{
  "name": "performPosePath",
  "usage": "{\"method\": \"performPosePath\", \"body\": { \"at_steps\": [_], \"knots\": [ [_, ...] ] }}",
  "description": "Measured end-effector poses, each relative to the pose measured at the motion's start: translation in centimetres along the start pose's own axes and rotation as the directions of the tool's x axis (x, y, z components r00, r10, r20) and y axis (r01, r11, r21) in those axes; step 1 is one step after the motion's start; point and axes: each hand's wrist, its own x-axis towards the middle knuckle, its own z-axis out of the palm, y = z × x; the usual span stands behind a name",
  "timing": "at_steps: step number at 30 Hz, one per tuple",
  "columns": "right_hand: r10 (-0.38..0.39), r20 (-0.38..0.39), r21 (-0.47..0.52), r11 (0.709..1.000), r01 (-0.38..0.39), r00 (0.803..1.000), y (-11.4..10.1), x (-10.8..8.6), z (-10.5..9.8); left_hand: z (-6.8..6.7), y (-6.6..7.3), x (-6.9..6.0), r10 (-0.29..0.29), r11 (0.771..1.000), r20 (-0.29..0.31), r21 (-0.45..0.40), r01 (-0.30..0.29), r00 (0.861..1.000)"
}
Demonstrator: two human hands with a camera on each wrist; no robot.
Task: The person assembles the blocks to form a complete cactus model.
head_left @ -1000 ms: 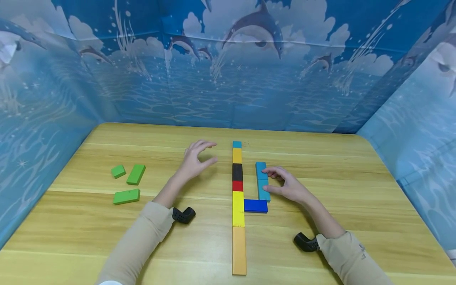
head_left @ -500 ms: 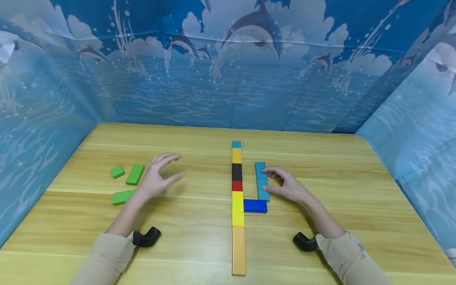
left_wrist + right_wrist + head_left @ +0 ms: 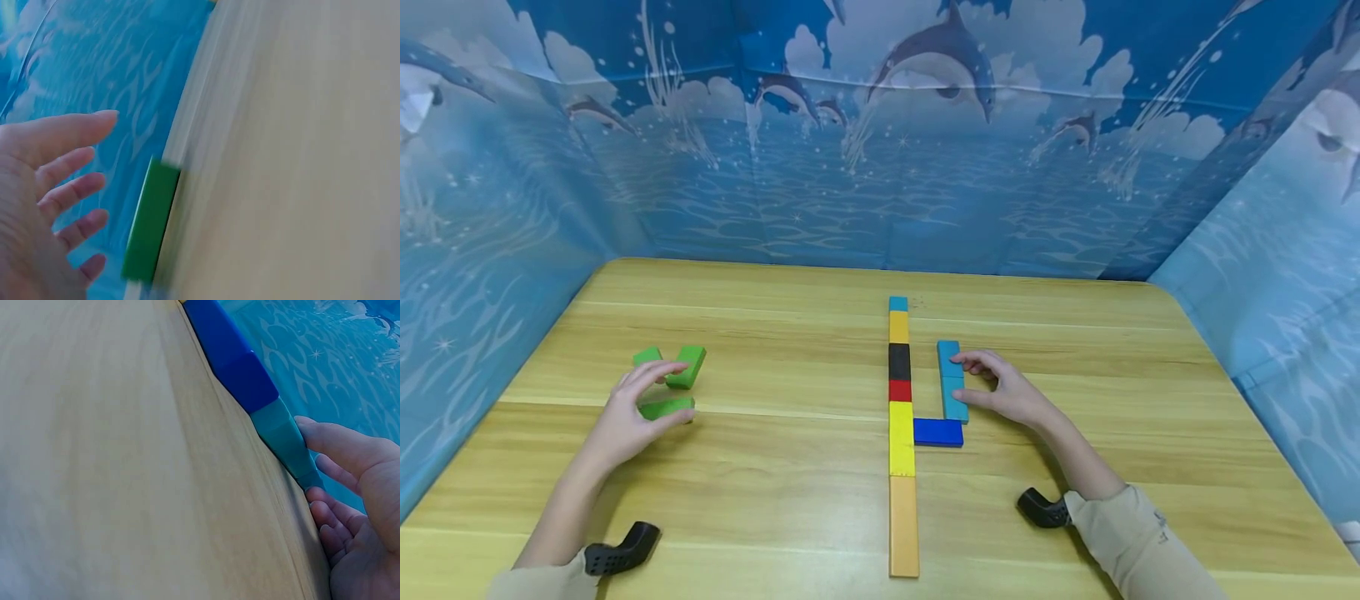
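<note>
My left hand [image 3: 625, 417] hovers over the green blocks at the left, its thumb and fingers spread and nothing between them. Beneath it lies a green block [image 3: 664, 408], partly covered by the hand. Two more, a short green block [image 3: 647, 356] and a longer green block [image 3: 691, 367], lie just beyond the fingers. At the right, my right hand [image 3: 1009, 392] touches two light blue blocks laid end to end: the thumb rests on the near light blue block [image 3: 953, 400], a fingertip on the far light blue block [image 3: 948, 354].
A dark blue block [image 3: 938, 432] joins the light blue pair to a long straight row of blocks, including a yellow block [image 3: 902, 440], a black block [image 3: 898, 362] and an orange-tan block [image 3: 904, 527]. A dolphin-print curtain [image 3: 880, 200] surrounds the wooden table [image 3: 790, 517].
My left hand has swung left and nearer to me, from beside the block row to above the green blocks. The right hand and the blocks have stayed in place.
</note>
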Motion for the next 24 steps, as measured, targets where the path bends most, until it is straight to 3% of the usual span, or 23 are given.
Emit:
{"method": "performPosePath", "body": {
  "at_steps": [6, 12, 24],
  "knots": [
    [0.0, 0.003, -0.01, 1.0, 0.0, 1.0, -1.7, -0.3, 0.0, -1.4, -2.0, -1.9, 0.006, 0.999, -0.008, 0.048, -0.006, 1.0],
    [0.014, 0.002, -0.014, 1.0, -0.014, 1.0, -3.7, -0.7, -0.1, -1.8, -3.8, -2.7, 0.044, 0.998, 0.015, 0.053, -0.045, 0.999],
    [0.015, 0.009, 0.001, 1.0, -0.015, 1.0, -3.6, -0.7, -0.1, -1.7, -4.0, -2.6, 0.006, 0.997, 0.021, 0.081, -0.008, 1.0]
  ]
}}
